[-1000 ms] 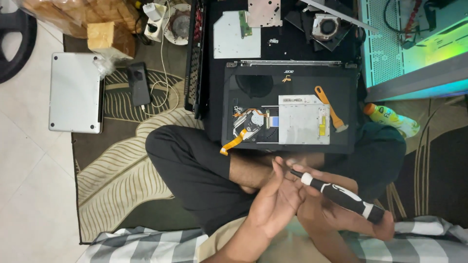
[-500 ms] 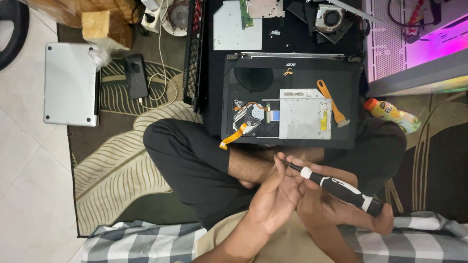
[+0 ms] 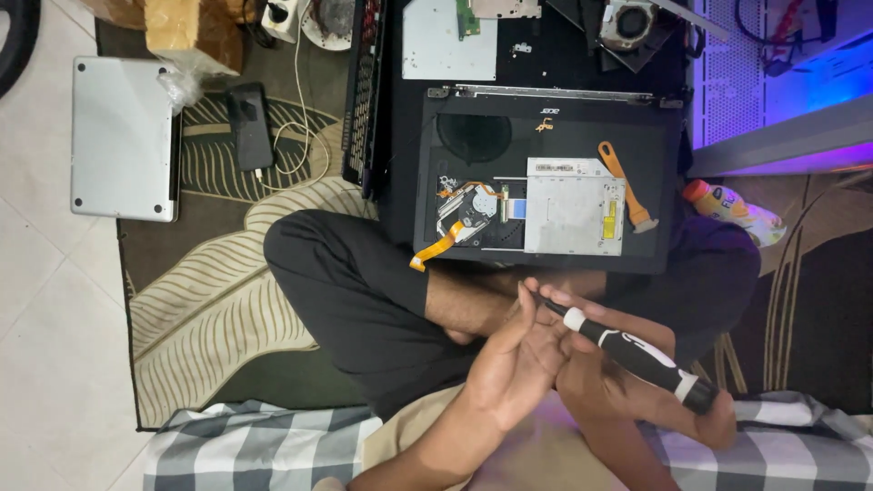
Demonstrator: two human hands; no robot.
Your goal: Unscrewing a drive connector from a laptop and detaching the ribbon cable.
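Hands on screwdriver, over lap.
Right hand (image 3: 655,382) grips black screwdriver (image 3: 632,353); left hand (image 3: 518,359) fingers pinch its tip. Opened laptop (image 3: 546,182), orange pry tool (image 3: 626,185) lie ahead on floor.

Pale tiled floor (image 3: 45,345), leaf-patterned rug (image 3: 218,309), blue-purple glow.
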